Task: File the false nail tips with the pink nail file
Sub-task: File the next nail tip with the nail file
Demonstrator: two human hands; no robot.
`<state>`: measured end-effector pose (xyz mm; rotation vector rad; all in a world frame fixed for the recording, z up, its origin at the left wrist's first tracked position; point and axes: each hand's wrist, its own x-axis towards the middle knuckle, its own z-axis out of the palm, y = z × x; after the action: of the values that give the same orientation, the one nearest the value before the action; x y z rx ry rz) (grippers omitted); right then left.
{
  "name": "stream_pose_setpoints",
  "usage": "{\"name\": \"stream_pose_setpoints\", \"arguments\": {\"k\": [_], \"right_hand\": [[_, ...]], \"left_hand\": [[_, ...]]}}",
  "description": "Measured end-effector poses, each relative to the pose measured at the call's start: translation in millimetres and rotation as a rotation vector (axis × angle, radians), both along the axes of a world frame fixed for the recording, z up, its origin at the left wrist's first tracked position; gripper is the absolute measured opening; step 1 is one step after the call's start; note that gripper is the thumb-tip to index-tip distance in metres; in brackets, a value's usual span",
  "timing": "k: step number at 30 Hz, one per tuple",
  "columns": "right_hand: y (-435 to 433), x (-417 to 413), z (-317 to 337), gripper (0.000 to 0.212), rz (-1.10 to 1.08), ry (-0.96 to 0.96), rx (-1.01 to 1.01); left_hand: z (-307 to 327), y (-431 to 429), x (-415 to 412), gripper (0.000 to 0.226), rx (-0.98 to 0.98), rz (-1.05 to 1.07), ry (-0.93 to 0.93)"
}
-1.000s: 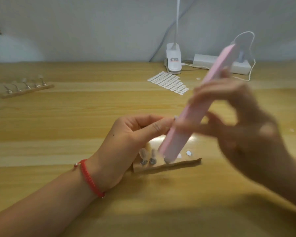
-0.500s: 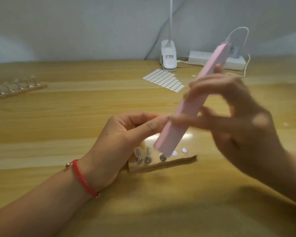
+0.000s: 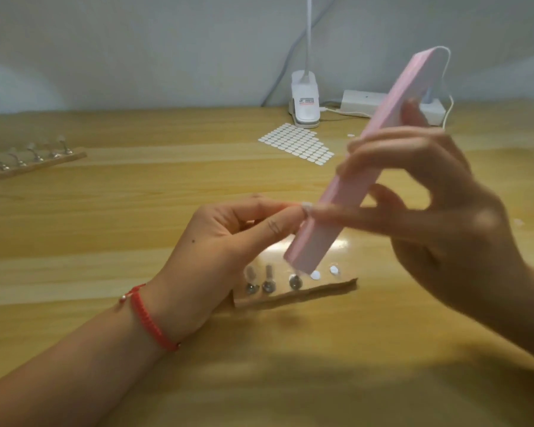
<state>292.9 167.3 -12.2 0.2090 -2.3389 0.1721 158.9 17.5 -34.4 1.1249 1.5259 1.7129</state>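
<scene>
Above near stand [image 3: 293,295], left hand [image 3: 216,241] pinching one nail tip [image 3: 306,207], right hand [image 3: 444,217] gripping one pink file [image 3: 349,192]

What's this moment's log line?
left hand: pinches false nail tip | right hand: holds pink nail file against it | step: filing

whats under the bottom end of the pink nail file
The wooden stand lies below it, three metal holders and two white dots showing. The pink nail file hides part of it.

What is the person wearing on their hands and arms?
The left hand and the right hand are bare: no gloves, no rings that show, no sleeves in view. The left wrist wears a red braided string bracelet with a small silvery bead.
</scene>
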Motion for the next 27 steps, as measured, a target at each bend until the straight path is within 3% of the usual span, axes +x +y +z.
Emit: {"name": "stream_pose_setpoints", "arguments": {"k": [3,7,10,13,15,17,19,23,27], "right_hand": [[-17.2,4.7,-14.6,0.024,0.174,-0.021,0.072],[7.5,2.1,3.3,0.024,-0.017,0.058,0.067],[-10.1,1.8,-9.3,0.022,0.113,-0.042,-0.079],[-6.5,1.2,-4.3,0.022,0.086,-0.011,0.113],[2.8,4.0,0.1,0.022,0.021,0.038,0.057],[-10.8,4.3,-5.9,0.026,0.125,-0.005,-0.1],[-20.6,2.4,-14.2,0.022,0.215,-0.032,-0.111],[30.8,2.3,0.1,0.025,-0.111,0.15,-0.01],[49.9,7.4,-5.4,0.049,-0.263,0.212,-0.149]], "left_hand": [[-2.0,-0.3,2.2,0.013,-0.021,-0.066,-0.066],[-3.5,-2.0,-1.9,0.027,-0.06,-0.04,-0.089],[-4.2,-1.4,0.3,0.024,-0.099,-0.052,-0.097],[-3.8,-1.8,0.3,0.026,-0.082,-0.046,-0.136],[-2.6,-2.1,0.8,0.025,-0.068,-0.056,-0.115],[-2.9,-2.1,3.3,0.019,-0.081,-0.06,-0.086],[-4.7,-2.0,3.5,0.019,-0.09,-0.046,-0.095],[-0.4,-2.4,0.0,0.026,-0.041,0.028,-0.101],[0.2,-1.0,0.4,0.026,-0.027,0.09,-0.069]]}}
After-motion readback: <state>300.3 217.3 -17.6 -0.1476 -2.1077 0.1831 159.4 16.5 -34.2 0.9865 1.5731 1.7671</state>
